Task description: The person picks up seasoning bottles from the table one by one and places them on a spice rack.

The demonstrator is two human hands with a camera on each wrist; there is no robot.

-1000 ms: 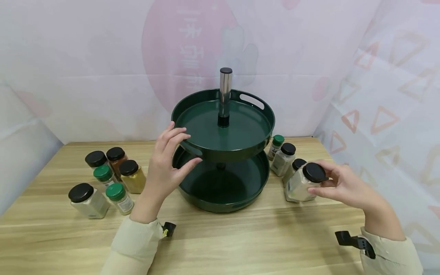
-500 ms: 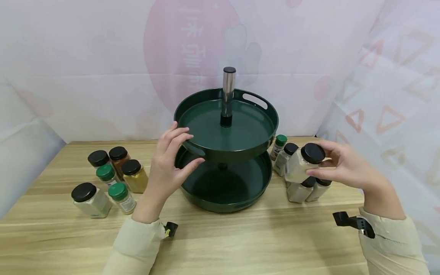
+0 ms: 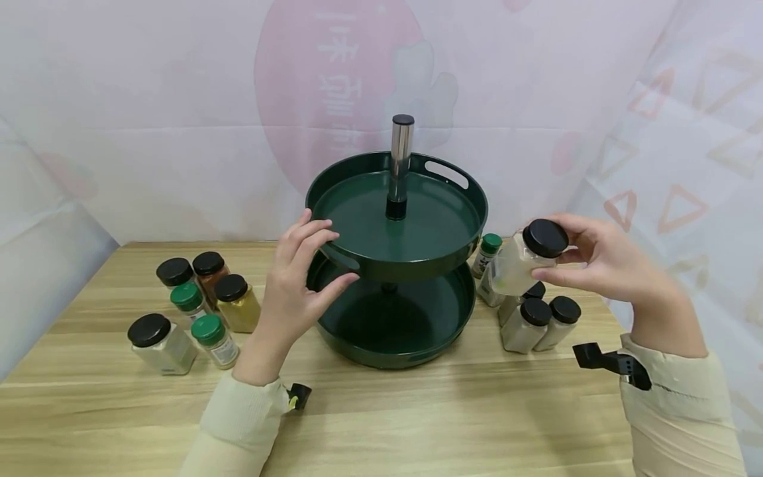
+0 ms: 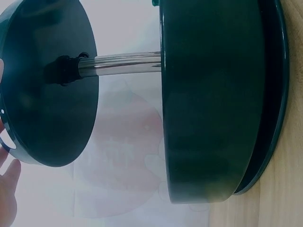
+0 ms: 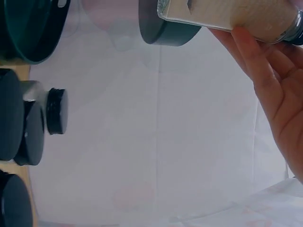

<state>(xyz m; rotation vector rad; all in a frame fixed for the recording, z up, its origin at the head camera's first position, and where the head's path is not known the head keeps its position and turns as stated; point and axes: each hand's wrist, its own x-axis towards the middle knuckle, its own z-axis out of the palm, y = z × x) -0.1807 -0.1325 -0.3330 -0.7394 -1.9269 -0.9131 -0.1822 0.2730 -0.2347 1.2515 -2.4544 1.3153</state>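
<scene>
My right hand (image 3: 602, 258) grips a clear spice jar (image 3: 514, 266) with a black lid and pale contents, held tilted above the other jars at the right. In the right wrist view the fingers (image 5: 255, 61) lie along the side of the jar. A dark green two-tier round tray stand with a metal post (image 3: 402, 149) stands in the middle. By the left front rim of its upper tray (image 3: 417, 268) is my left hand (image 3: 298, 285), thumb and fingers spread apart near the handle slot. Below it sits the lower tray (image 3: 393, 354), bare inside.
Several jars stand at the left, among them a yellow one (image 3: 238, 315) and a green-lidded one (image 3: 222, 348). On the right are black-lidded jars (image 3: 524, 331) and a green-lidded bottle (image 3: 485, 255). A printed cloth (image 3: 197, 132) hangs behind the wooden table (image 3: 369, 424).
My right hand has lifted the spice jar up from the right-hand group, uncovering the jars behind and below. My left hand keeps its place by the upper tray's rim.
</scene>
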